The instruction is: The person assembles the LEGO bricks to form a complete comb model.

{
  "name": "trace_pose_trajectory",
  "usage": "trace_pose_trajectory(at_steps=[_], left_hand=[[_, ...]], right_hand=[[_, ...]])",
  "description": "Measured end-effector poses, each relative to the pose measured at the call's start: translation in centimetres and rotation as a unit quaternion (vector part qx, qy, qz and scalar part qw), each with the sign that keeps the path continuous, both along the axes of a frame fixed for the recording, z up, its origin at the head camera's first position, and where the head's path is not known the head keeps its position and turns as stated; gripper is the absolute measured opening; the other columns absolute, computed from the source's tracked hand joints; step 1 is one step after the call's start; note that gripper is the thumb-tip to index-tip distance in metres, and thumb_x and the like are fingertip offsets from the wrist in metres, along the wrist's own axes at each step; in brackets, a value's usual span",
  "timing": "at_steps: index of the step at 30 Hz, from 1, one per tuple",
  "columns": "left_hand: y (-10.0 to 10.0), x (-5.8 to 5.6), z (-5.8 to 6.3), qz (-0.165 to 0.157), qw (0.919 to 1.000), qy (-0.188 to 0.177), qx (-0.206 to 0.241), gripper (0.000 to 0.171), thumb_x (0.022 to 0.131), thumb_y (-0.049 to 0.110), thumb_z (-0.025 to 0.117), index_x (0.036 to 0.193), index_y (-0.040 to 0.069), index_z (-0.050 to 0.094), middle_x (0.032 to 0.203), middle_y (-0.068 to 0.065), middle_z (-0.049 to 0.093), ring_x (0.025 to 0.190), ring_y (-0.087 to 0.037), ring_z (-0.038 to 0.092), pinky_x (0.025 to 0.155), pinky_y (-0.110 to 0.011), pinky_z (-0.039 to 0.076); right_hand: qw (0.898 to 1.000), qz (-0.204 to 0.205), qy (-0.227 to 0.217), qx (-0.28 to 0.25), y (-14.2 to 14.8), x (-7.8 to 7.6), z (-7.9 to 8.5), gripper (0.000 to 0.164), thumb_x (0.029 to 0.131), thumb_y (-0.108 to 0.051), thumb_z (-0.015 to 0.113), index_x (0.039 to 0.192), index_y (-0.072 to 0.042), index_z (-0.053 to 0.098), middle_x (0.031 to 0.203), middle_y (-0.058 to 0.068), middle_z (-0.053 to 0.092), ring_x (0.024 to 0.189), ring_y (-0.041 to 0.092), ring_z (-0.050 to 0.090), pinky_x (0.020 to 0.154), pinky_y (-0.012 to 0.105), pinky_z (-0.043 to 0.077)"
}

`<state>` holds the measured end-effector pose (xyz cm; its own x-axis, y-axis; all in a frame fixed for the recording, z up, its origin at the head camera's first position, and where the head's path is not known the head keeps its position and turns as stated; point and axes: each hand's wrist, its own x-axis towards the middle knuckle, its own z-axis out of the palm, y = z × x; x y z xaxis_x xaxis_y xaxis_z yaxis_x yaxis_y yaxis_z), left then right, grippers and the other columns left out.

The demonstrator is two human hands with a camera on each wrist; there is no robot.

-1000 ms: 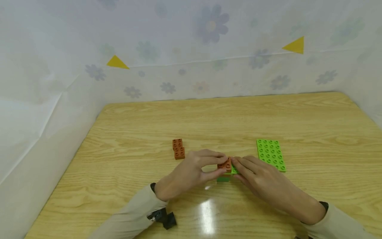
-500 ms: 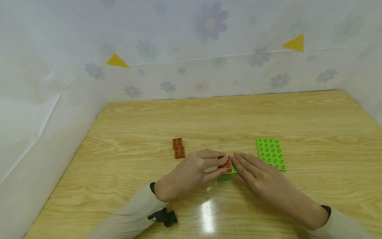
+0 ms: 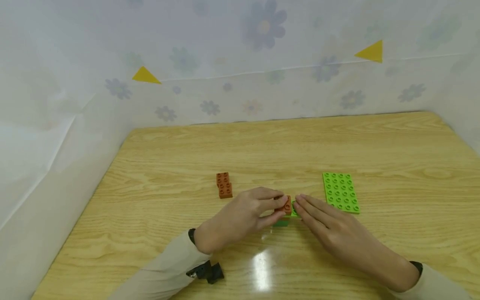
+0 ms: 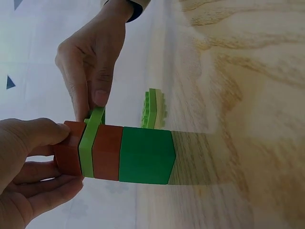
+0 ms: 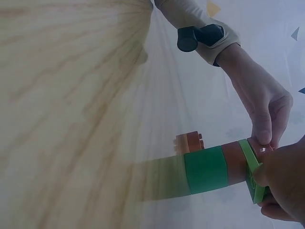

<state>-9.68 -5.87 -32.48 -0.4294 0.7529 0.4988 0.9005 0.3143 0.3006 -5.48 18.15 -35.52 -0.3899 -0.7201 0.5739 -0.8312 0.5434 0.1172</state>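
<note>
A small brick tower stands upright on the table before me. From the bottom it has a dark green brick (image 4: 145,155), a reddish-brown brick (image 4: 107,152), a thin light green plate (image 4: 87,150) and a second reddish-brown brick (image 3: 287,206) on top. My left hand (image 3: 243,212) pinches this top brick between thumb and fingers. The light green plate juts out to the right of the tower. My right hand (image 3: 335,231) pinches its jutting end, fingers above and thumb below; the fingers hide part of it.
Two reddish-brown bricks (image 3: 224,186) lie offset against each other, left of the tower. A light green studded baseplate (image 3: 340,191) lies to the right, beyond my right hand. A white flowered cloth (image 3: 232,96) hangs behind the wooden table (image 3: 262,154).
My right hand has slid slightly to the right along the plate, baring a little more of it beside the top brick. The left hand and the tower have hardly moved.
</note>
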Motion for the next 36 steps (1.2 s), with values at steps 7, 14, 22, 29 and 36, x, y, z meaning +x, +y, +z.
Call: trace_pose_trajectory(at_steps=[7,14,22,29,36], left_hand=[[-0.1,-0.4,-0.8,-0.013,0.9968,-0.062,0.049,0.028,0.088,0.009,0.072,0.113,-0.003,0.069,0.110,-0.014,0.070,0.100,-0.018,0.068,0.088,-0.011,0.048],[-0.1,-0.8,-1.3,-0.036,0.9923,-0.094,0.071,0.028,0.087,0.009,0.073,0.112,-0.003,0.069,0.111,-0.014,0.069,0.103,-0.018,0.067,0.091,-0.013,0.047],[-0.4,-1.0,-1.8,-0.054,0.9903,-0.084,0.096,0.029,0.085,0.009,0.075,0.111,-0.004,0.069,0.110,-0.016,0.069,0.104,-0.018,0.067,0.090,-0.015,0.048],[-0.5,-1.1,-2.2,-0.053,0.9905,-0.071,0.106,0.030,0.084,0.008,0.075,0.111,-0.005,0.069,0.111,-0.017,0.068,0.104,-0.018,0.067,0.090,-0.015,0.048],[-0.6,-1.0,-2.1,-0.044,0.9920,-0.073,0.093,0.032,0.086,0.010,0.074,0.113,-0.005,0.068,0.113,-0.017,0.068,0.106,-0.019,0.066,0.092,-0.015,0.047]], right_hand=[[0.996,0.040,-0.039,-0.072,-0.3,-0.1,0.3,0.044,0.108,-0.020,0.030,0.129,0.006,0.058,0.134,0.020,0.056,0.128,0.024,0.050,0.113,0.022,0.027],[0.994,0.071,0.003,-0.083,-1.0,-0.7,0.5,0.039,0.107,-0.014,0.033,0.125,0.006,0.061,0.128,0.021,0.059,0.114,0.030,0.060,0.108,0.026,0.036],[0.990,0.092,0.039,-0.099,-1.5,-1.2,0.2,0.035,0.106,-0.011,0.037,0.126,0.009,0.059,0.132,0.021,0.056,0.128,0.024,0.049,0.107,0.027,0.038],[0.994,0.068,0.045,-0.078,-1.7,-1.1,0.4,0.037,0.107,-0.012,0.035,0.124,0.008,0.061,0.126,0.022,0.060,0.110,0.031,0.062,0.105,0.029,0.042],[0.994,0.068,0.039,-0.080,-1.6,-1.2,0.1,0.037,0.107,-0.013,0.034,0.124,0.007,0.060,0.127,0.022,0.059,0.108,0.032,0.062,0.105,0.028,0.041]])
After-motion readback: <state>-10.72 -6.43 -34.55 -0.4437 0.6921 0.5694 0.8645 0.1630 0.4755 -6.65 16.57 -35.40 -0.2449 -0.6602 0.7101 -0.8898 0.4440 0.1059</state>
